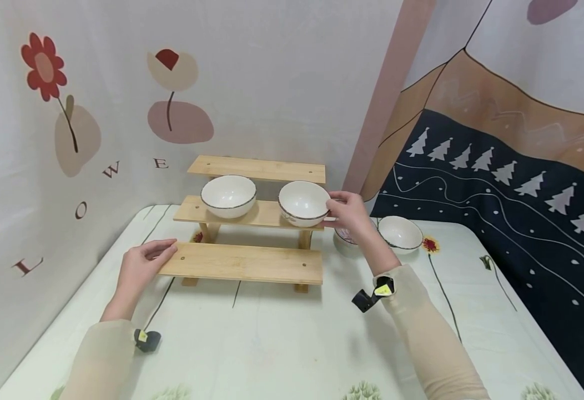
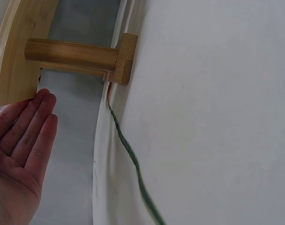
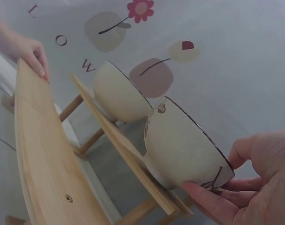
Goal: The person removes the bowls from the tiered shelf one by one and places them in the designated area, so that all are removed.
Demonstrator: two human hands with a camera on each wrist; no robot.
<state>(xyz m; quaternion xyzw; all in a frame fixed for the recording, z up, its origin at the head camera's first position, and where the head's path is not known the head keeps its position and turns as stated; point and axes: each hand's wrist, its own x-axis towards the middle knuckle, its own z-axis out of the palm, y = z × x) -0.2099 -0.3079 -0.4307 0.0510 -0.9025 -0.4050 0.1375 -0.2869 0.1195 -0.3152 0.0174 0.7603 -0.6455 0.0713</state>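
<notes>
A three-step wooden display rack [image 1: 242,265] stands on the cloth-covered table. Two white bowls with dark rims are at its middle step: one bowl [image 1: 228,197] sits at the left, the other bowl [image 1: 302,201] is at the right end. My right hand [image 1: 353,215] grips that right-hand bowl by its side, thumb near the rim and fingers low on the wall; its base is right at the board in the right wrist view. My left hand [image 1: 141,268] pinches the left end of the lowest board, with fingers [image 2: 32,126] reaching under it in the left wrist view.
To the right of the rack, another white bowl [image 1: 400,233] stands on the table. Beside it, a further bowl [image 1: 344,238] is partly hidden behind my right forearm. A patterned curtain [image 1: 272,83] hangs close behind the rack, and a dark printed cloth [image 1: 502,222] borders the right side.
</notes>
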